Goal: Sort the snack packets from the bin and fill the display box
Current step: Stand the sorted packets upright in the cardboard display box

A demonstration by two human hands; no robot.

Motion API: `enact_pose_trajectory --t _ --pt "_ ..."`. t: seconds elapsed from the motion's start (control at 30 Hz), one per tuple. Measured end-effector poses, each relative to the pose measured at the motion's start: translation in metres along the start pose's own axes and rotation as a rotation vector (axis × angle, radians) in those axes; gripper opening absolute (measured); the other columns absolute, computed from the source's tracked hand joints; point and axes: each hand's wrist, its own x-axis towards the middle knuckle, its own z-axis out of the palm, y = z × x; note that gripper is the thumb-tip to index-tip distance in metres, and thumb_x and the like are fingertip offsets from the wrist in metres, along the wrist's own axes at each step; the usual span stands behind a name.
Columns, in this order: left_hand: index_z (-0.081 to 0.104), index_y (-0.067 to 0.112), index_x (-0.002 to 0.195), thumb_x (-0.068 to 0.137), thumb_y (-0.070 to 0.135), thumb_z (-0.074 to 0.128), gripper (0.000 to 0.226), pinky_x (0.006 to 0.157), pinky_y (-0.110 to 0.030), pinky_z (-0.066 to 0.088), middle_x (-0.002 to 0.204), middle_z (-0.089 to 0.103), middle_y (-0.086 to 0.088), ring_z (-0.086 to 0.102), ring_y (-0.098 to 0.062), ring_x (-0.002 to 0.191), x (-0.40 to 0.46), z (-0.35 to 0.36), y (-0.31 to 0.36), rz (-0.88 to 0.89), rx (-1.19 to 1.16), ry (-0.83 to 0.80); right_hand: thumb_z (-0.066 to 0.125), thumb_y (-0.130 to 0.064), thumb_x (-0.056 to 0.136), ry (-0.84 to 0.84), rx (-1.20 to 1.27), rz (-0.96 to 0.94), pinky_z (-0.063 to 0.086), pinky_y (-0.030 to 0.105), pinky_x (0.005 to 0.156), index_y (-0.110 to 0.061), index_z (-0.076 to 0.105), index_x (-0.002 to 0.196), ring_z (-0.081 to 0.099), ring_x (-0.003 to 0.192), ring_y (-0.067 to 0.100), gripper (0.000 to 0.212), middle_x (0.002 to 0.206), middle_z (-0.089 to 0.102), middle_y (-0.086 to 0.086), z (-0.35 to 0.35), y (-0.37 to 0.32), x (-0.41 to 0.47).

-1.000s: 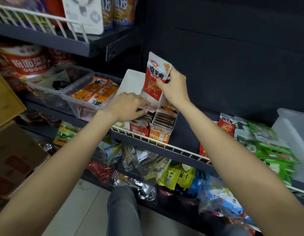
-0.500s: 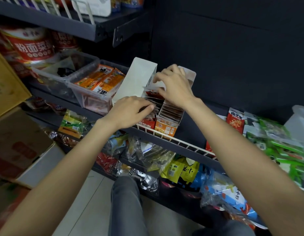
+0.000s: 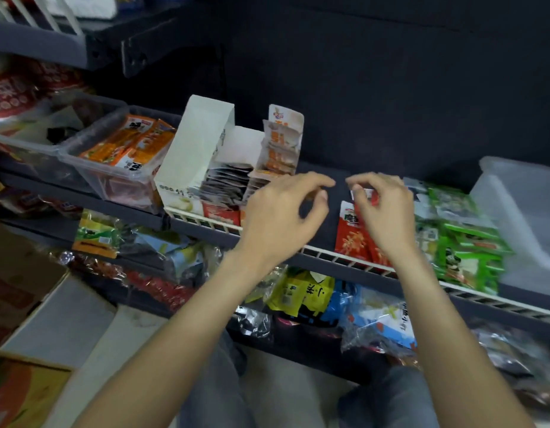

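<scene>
right hand [image 3: 388, 217] hiding red packets [image 3: 352, 239], blurred

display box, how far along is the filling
Done: the display box on the shelf already holds two rows of packets. In hand: nothing gripped; the left hand hangs empty, the right hand is over the red packets. Left: those red packets and the green packets beside them are not yet boxed.

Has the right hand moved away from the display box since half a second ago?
Yes. The right hand has left the display box and gone rightward along the shelf to the red packets.
</scene>
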Motion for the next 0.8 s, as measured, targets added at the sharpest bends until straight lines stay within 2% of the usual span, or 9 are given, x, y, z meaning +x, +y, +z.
enact_pose_trajectory --t 0.07,0.13,0.23,0.3,0.4,0.5,0.63,0.73,0.8 --pt "0.066 0.02 0.108 0.087 0.023 0.053 0.025 0.073 -0.032 0.052 0.088 0.069 0.01 0.063 -0.008 0.083 0.001 0.032 0.011 -0.031 -0.052 -0.15 0.058 -0.009 0.089 -0.074 -0.066 0.119 0.046 0.029 0.083 -0.016 0.07 0.101 0.064 0.095 0.023 0.019 0.102 0.071 0.002 -0.008 0.034 -0.011" --pt "0.06 0.02 0.118 0.088 0.029 0.058 0.032 0.08 -0.037 0.052 0.099 0.068 0.007 0.063 -0.013 0.092 0.004 0.071 0.007 -0.173 -0.046 -0.361 0.058 -0.007 0.088 -0.149 -0.141 0.201 0.047 0.03 0.084 -0.014 0.069 0.107 0.065 0.094 0.024 0.023 0.108 0.07 0.006 -0.015 0.058 -0.016" --pt "0.043 0.013 0.133 0.082 0.054 0.062 0.068 0.095 -0.041 0.045 0.126 0.055 -0.009 0.052 -0.027 0.116 0.008 0.128 -0.013 -0.426 0.143 -0.673 0.058 -0.013 0.091 -0.267 -0.232 0.261 0.047 0.029 0.087 -0.014 0.063 0.118 0.065 0.097 0.024 0.028 0.117 0.066 0.01 -0.017 0.075 -0.017" --pt "0.038 0.007 0.134 0.075 0.058 0.068 0.084 0.098 -0.04 0.04 0.131 0.048 -0.014 0.045 -0.03 0.121 0.009 0.153 -0.023 -0.51 0.208 -0.761 0.057 -0.022 0.094 -0.359 -0.268 0.299 0.047 0.03 0.088 -0.013 0.058 0.127 0.063 0.101 0.025 0.034 0.121 0.063 0.012 -0.013 0.079 -0.013" --pt "0.032 0.008 0.14 0.068 0.051 0.078 0.095 0.1 -0.037 0.038 0.133 0.046 -0.014 0.043 -0.029 0.123 0.009 0.171 -0.034 -0.508 0.224 -0.766 0.056 -0.034 0.094 -0.456 -0.273 0.332 0.046 0.033 0.091 -0.01 0.053 0.13 0.062 0.106 0.027 0.043 0.118 0.063 0.013 0.0 0.086 -0.003" --pt "0.023 0.005 0.146 0.069 0.043 0.08 0.103 0.103 -0.037 0.036 0.137 0.046 -0.016 0.043 -0.03 0.126 0.012 0.169 -0.038 -0.56 0.192 -0.801 0.054 -0.056 0.088 -0.573 -0.334 0.356 0.046 0.039 0.095 -0.02 0.045 0.137 0.059 0.11 0.029 0.062 0.123 0.059 0.015 0.016 0.094 0.01" --pt "0.049 0.01 0.125 0.073 0.038 0.078 0.066 0.092 -0.03 0.042 0.124 0.058 -0.009 0.054 -0.023 0.115 0.017 0.151 -0.055 -0.607 0.204 -0.805 0.057 -0.058 0.085 -0.647 -0.432 0.324 0.035 0.044 0.106 -0.028 0.042 0.141 0.038 0.13 0.04 0.065 0.146 0.034 0.016 0.029 0.096 0.015" --pt "0.046 0.009 0.126 0.076 0.03 0.077 0.062 0.096 -0.034 0.04 0.126 0.049 -0.013 0.051 -0.028 0.115 0.016 0.134 -0.067 -0.637 0.256 -0.718 0.057 -0.053 0.087 -0.64 -0.428 0.274 0.033 0.044 0.108 -0.028 0.048 0.137 0.037 0.131 0.038 0.057 0.147 0.034 0.012 0.028 0.098 0.004" --pt "0.042 0.007 0.127 0.08 0.022 0.073 0.058 0.099 -0.037 0.039 0.129 0.043 -0.015 0.05 -0.032 0.117 0.012 0.129 -0.069 -0.617 0.275 -0.645 0.052 -0.058 0.088 -0.621 -0.395 0.264 0.039 0.043 0.103 -0.029 0.059 0.125 0.044 0.126 0.034 0.048 0.141 0.042 0.01 0.023 0.095 -0.004"
